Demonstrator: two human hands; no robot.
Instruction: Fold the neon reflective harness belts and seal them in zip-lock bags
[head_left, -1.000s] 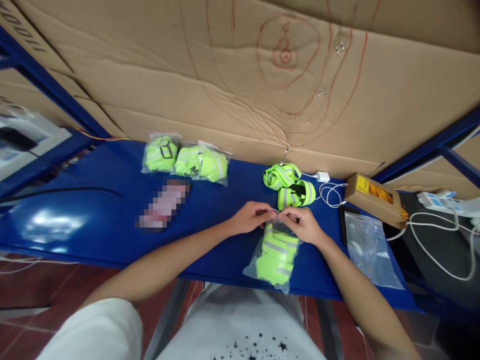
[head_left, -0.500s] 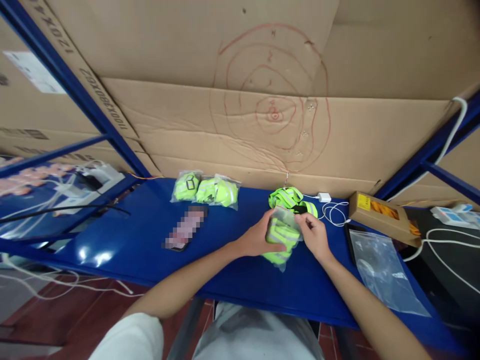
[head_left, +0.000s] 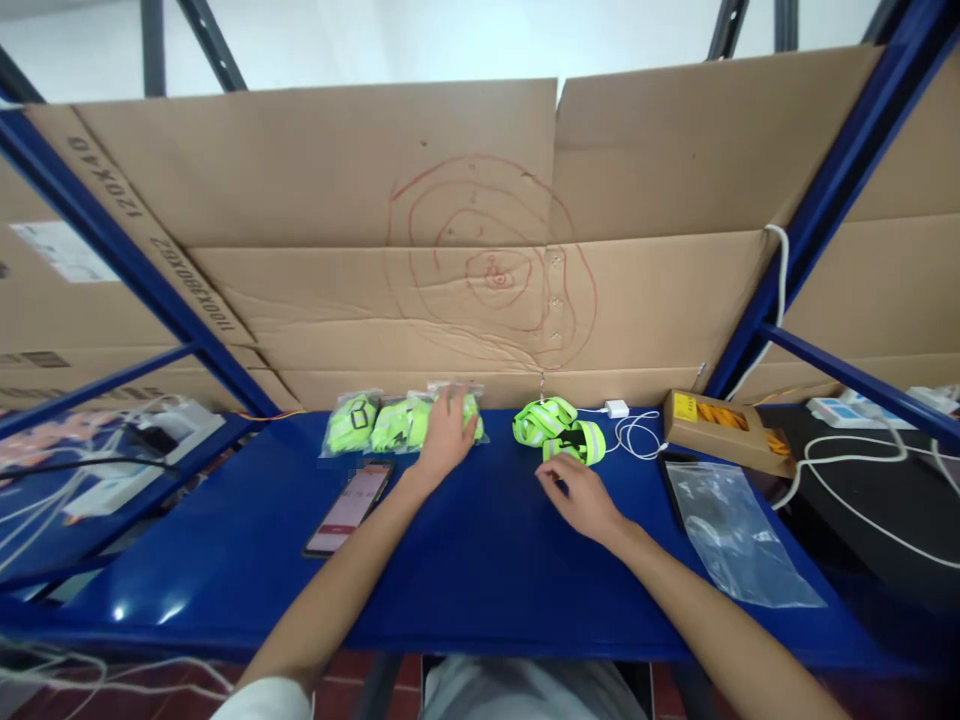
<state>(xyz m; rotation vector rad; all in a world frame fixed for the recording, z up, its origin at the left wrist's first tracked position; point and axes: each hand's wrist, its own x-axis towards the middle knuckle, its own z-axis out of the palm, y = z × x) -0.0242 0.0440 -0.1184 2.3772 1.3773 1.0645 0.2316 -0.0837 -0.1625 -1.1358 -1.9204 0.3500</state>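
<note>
Near the middle of the frame, at the back of the worktop [head_left: 465, 580], a clear bag of neon yellow-green fabric [head_left: 469, 405], partly hidden beneath the left hand [head_left: 446, 435], with fingers extended across the plastic; impossible to tell from this angle whether gripped or merely touched. Just beside it to the left, in the same row, more bagged neon fabric [head_left: 397, 425], ending in a bundle with a black buckle [head_left: 352, 422]. Right of centre, the right hand [head_left: 583, 495], half open and loosely curled, with nothing visible in its grasp, at the near edge of two unbagged rolls of neon strap with silvery stripes [head_left: 544, 420]; contact there too close to call. Below the row, left of centre, a phone with a lit screen [head_left: 350, 508], lying tilted. Behind and to the right of the rolls, a white charger [head_left: 617, 409] and its coiled white cable [head_left: 636, 435]. Farther right, an open-windowed cardboard box [head_left: 720, 442] with orange contents, and nearer the viewer a flat clear bag [head_left: 739, 540], overlapping a dark flat object [head_left: 675, 490]. Across the upper frame, a cardboard panel [head_left: 337, 200] bearing hand-drawn red rings [head_left: 495, 272], flanked by slanting blue posts [head_left: 817, 180].
</note>
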